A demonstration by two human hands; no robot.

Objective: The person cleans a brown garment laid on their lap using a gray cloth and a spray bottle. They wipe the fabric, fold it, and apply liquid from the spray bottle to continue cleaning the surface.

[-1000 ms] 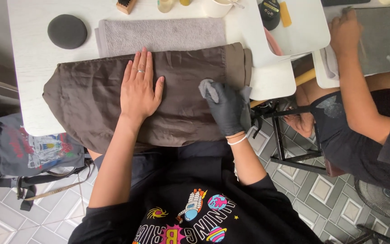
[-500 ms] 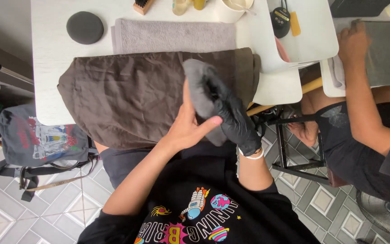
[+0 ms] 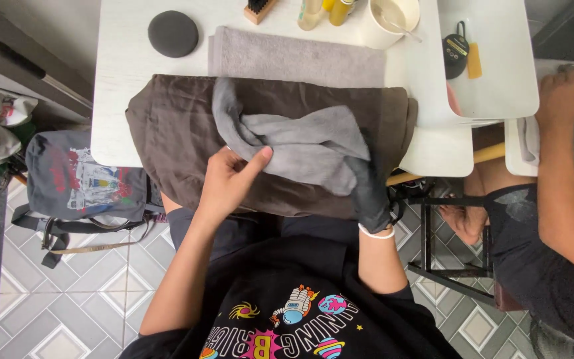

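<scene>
Grey cloth (image 3: pixel 300 143), mid-frame, is pinched by the bare left hand (image 3: pixel 230 179) and gloved right hand (image 3: pixel 370 189); an uneven grip could drag the brown garment (image 3: pixel 167 133) off the worktop (image 3: pixel 117 86).

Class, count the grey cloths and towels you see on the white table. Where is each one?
2. One grey towel lies flat on the table behind the brown garment; one grey cloth is held between the left hand and gloved right hand. Others may be hidden.

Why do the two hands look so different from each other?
The left hand is bare; the right hand wears a dark glove. The left hand pinches the grey cloth near its twisted end, while the right hand grips its wider end. Both hold that same cloth above the brown garment.
</scene>
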